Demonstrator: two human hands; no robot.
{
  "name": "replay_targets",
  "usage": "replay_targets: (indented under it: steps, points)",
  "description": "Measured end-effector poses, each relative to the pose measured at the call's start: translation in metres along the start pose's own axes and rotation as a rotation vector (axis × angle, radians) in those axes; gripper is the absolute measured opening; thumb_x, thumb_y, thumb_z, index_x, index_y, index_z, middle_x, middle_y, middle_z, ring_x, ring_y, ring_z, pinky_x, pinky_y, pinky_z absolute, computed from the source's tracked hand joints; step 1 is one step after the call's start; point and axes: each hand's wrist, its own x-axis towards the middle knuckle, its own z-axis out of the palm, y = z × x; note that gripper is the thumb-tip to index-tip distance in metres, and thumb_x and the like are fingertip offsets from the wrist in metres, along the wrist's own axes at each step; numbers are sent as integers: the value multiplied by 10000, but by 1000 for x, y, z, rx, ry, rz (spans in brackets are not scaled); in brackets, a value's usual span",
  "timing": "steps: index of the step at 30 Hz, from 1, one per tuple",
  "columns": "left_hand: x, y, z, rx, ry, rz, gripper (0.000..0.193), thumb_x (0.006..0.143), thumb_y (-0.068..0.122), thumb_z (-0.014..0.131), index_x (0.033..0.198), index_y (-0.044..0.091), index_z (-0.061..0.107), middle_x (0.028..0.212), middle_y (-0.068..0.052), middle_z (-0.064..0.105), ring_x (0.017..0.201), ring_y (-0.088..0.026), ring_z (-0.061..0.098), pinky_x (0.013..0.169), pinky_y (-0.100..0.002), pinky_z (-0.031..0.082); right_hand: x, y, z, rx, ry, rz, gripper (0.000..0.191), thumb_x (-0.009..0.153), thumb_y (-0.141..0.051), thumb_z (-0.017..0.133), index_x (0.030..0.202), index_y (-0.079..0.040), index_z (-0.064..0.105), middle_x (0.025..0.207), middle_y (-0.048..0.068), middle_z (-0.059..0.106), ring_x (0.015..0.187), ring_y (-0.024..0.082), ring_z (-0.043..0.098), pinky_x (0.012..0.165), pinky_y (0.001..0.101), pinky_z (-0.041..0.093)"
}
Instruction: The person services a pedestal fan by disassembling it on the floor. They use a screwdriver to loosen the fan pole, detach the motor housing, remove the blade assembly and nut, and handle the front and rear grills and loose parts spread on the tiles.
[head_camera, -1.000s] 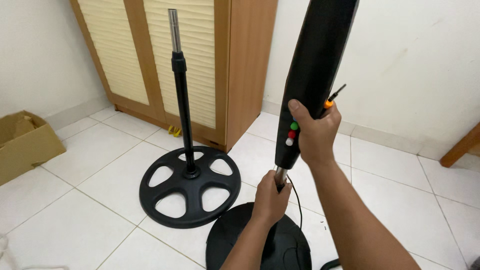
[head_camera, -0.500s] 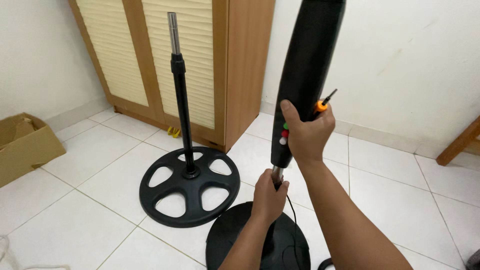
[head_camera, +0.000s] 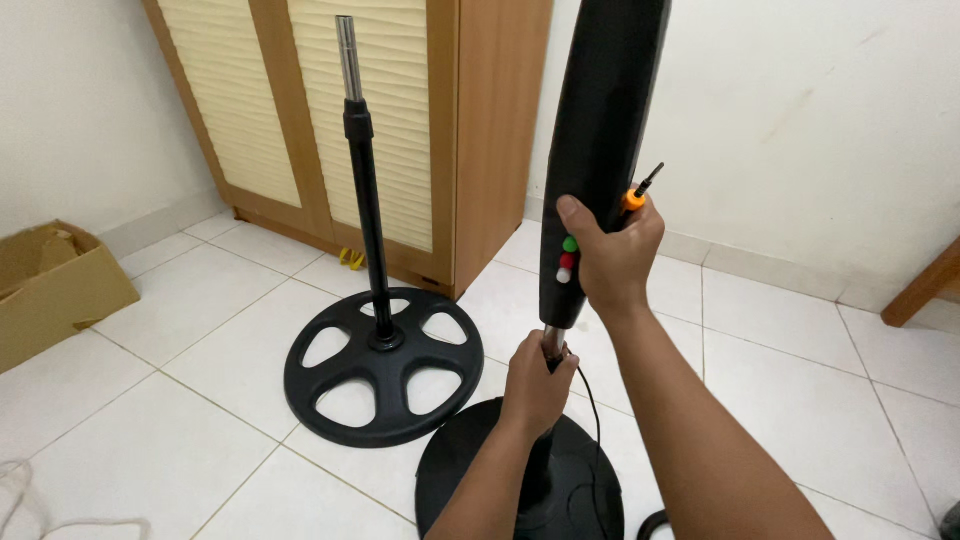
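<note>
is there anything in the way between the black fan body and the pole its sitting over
Nothing visible stands between them. The right hand grips the black fan body, also holding a small orange-collared tool. The left hand wraps the pole just below the body, so the joint itself is partly hidden.

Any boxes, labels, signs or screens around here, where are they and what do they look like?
Cardboard box: far left on the tiled floor by the wall, brown, rectangular, top flaps open.
No labels, signs or screens show; the black column in the right hand has only green, red and white buttons.
</note>
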Motion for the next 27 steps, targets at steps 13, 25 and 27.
replay_targets:
  steps: [13,25,27]
  points:
    - [1,-1,1,53,-25,-61,187,917,148,700,955,31,558,874,-122,628,802,-243,646,762,-386,526,0,15,-7,27,-48,-125,294,944,-212,790,979,-41,554,816,36,640,679,95,622,604,252,548]
    - [6,-9,2,15,-23,-37,203,900,161,710,947,23,569,879,-137,656,795,-244,667,752,-373,536,-14,13,0,-129,74,-63,353,937,-332,751,948,-79,506,774,-3,588,616,53,561,536,230,497]
    - [9,-10,2,33,-59,-48,216,881,172,725,949,34,574,890,-131,657,808,-250,671,761,-372,533,-21,27,-19,-124,59,-105,355,1021,-392,677,986,-96,485,809,-32,526,664,36,509,561,212,465]
